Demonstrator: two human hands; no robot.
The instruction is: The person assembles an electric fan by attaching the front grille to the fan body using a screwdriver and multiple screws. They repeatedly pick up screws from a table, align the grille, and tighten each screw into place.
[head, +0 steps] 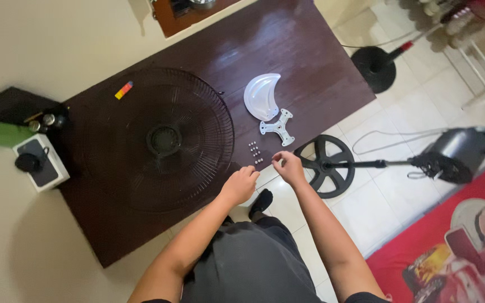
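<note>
A round black fan grille (pixel 161 140) lies flat on a dark brown wooden table (pixel 287 50). Just right of it sit several small white screws (pixel 255 152), a white cross-shaped bracket (pixel 277 127) and a white curved fan blade (pixel 261 95). My left hand (pixel 240 184) is at the table's near edge, fingers curled, beside the grille's rim. My right hand (pixel 288 166) hovers next to the screws with fingertips pinched together; whether it holds a screw is too small to see.
A black fan stand with round base (pixel 325 165) and motor housing (pixel 457 154) lies on the tiled floor to the right. Another round base (pixel 375 67) stands farther back. A white box (pixel 41 163) sits at the left. A small coloured block (pixel 123 90) rests on the table.
</note>
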